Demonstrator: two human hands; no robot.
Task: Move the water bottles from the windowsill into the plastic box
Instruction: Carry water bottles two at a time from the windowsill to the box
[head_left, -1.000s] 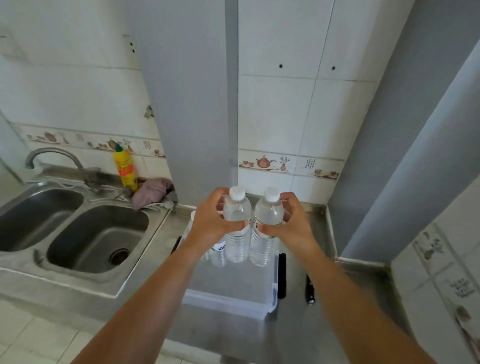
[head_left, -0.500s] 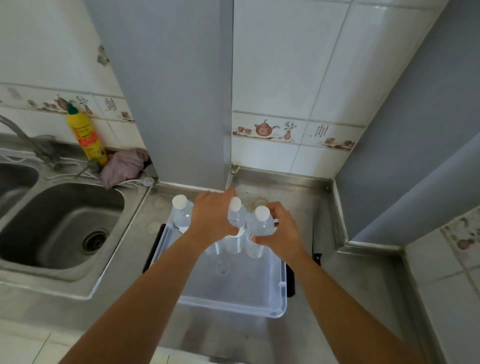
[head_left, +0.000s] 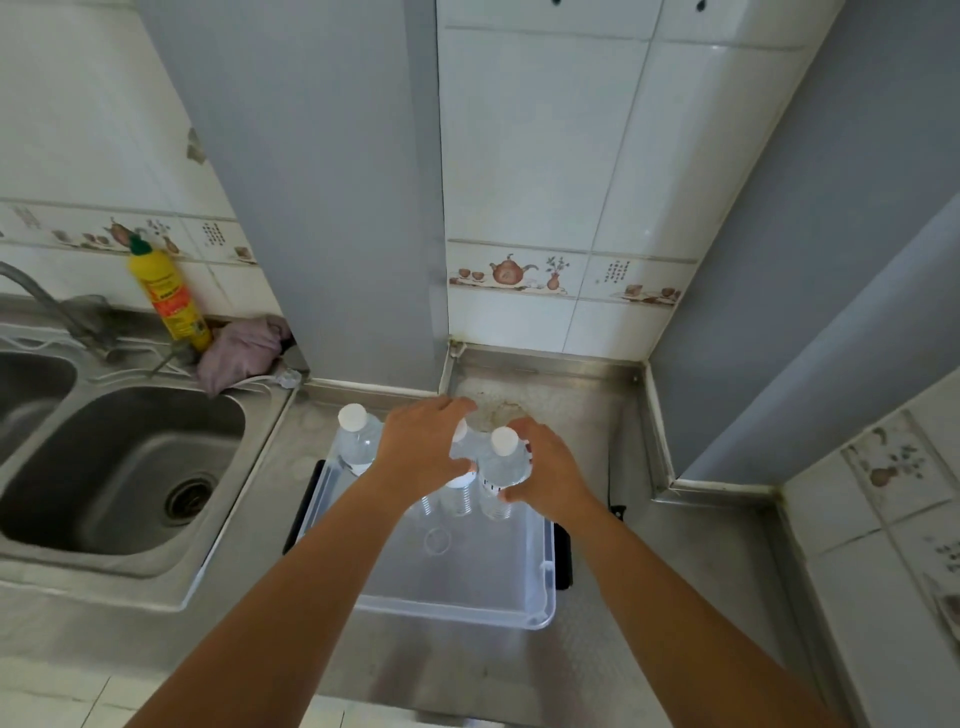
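Both hands reach into the far end of the clear plastic box on the steel counter; the left hand wraps around a water bottle whose top it mostly hides, and the right hand grips a second bottle by its shoulder, white cap showing; the two stand upright, side by side, inside the box; a third bottle stands free at the box's far left corner; a sink lies to the left.
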